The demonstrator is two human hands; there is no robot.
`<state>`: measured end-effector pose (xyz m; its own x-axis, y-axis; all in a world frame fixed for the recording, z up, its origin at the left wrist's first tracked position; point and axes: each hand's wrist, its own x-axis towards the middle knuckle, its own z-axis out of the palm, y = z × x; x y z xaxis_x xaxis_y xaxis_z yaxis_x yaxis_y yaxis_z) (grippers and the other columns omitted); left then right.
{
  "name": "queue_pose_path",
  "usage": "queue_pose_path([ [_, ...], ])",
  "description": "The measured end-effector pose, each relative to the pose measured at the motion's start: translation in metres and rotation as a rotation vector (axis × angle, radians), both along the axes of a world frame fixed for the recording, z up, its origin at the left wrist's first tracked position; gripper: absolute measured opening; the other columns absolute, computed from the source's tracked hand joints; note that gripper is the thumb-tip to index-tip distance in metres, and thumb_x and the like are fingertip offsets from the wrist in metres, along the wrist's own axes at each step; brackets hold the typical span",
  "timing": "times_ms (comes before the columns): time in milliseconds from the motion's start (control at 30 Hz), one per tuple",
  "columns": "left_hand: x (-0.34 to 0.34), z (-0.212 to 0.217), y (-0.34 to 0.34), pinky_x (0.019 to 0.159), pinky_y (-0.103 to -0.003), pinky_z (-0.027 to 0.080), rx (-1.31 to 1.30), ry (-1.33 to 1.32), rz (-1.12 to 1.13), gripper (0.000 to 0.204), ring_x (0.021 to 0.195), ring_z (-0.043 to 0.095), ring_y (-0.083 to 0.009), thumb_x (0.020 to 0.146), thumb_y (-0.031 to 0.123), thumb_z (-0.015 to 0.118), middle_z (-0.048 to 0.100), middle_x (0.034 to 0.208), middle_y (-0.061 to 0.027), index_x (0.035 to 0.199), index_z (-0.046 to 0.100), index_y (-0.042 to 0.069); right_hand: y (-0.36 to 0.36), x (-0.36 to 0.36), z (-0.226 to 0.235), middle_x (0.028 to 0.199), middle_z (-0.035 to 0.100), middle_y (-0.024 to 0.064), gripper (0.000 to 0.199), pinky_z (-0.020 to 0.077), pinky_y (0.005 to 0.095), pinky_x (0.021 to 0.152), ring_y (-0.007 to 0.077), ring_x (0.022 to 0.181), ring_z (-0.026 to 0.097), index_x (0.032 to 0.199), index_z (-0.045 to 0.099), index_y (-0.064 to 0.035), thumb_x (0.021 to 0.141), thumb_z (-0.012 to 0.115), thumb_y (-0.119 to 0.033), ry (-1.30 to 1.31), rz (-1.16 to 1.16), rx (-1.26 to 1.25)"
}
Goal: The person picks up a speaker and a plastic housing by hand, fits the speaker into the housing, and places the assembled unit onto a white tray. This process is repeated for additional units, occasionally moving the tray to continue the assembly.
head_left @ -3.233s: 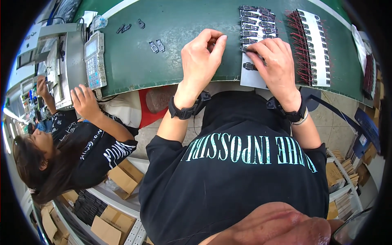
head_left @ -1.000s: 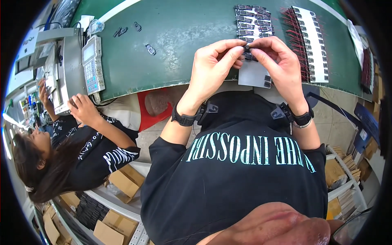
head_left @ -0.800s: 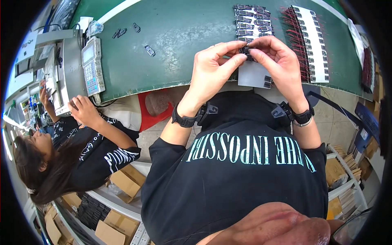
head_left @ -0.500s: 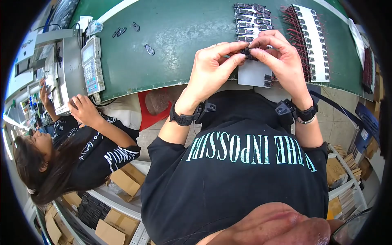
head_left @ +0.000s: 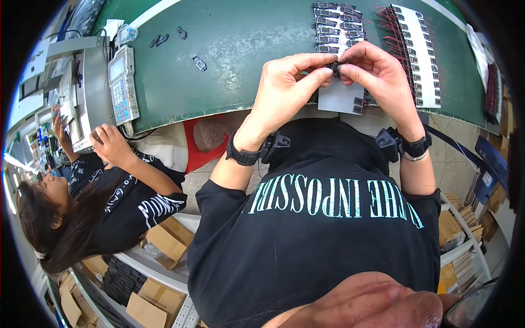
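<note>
Both hands meet over the near edge of the green table, pinching one small black part [head_left: 335, 69] between their fingertips. My left hand [head_left: 292, 82] grips it from the left with thumb and forefinger. From the other side my right hand [head_left: 374, 74] holds it the same way. Much of the part is covered by the fingers. Below the hands lies a white sheet [head_left: 334, 98] with a couple of small black pieces [head_left: 358, 104] at its right edge. Beyond the hands, several black parts with pale oval rims [head_left: 339, 24] sit in two columns.
A white strip [head_left: 414, 54] with rows of small black pieces and red wires lies to the right. Several loose black parts [head_left: 199, 63] rest on the green table [head_left: 246, 44]. A keypad device [head_left: 123, 85] stands left. A co-worker [head_left: 109, 197] sits at the left beside a machine.
The fingertips have shifted slightly right with the black part, and more of it shows between them. My right wrist has moved a little to the right.
</note>
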<state>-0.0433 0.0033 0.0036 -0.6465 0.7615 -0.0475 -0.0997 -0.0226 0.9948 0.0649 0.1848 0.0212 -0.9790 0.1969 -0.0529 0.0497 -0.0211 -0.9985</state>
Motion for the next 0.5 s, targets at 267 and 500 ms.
queue_pose_path([
  [267, 0.000, 0.007, 0.004, 0.079, -0.025, 0.059, 0.031, -0.144, 0.025, 0.025, 0.086, 0.072, -0.0131, 0.095, 0.004, 0.064, 0.074, 0.097, -0.0118, 0.117, 0.070, -0.004, -0.011, 0.006, -0.008, 0.100, 0.068, 0.0043, 0.017, 0.0540, 0.0236, 0.079, 0.0098, 0.087, 0.065, 0.113, 0.066, 0.0017, 0.096, 0.063, 0.001, 0.057, -0.120, 0.286],
  [500, -0.001, 0.005, 0.005, 0.078, -0.025, 0.059, 0.025, -0.162, 0.013, 0.024, 0.084, 0.072, -0.0125, 0.095, 0.005, 0.064, 0.075, 0.095, -0.0110, 0.115, 0.071, -0.004, -0.011, 0.007, -0.012, 0.101, 0.067, 0.0044, 0.017, 0.0535, 0.0234, 0.080, 0.0097, 0.087, 0.065, 0.114, 0.064, 0.0016, 0.097, 0.063, -0.001, 0.035, -0.126, 0.123],
])
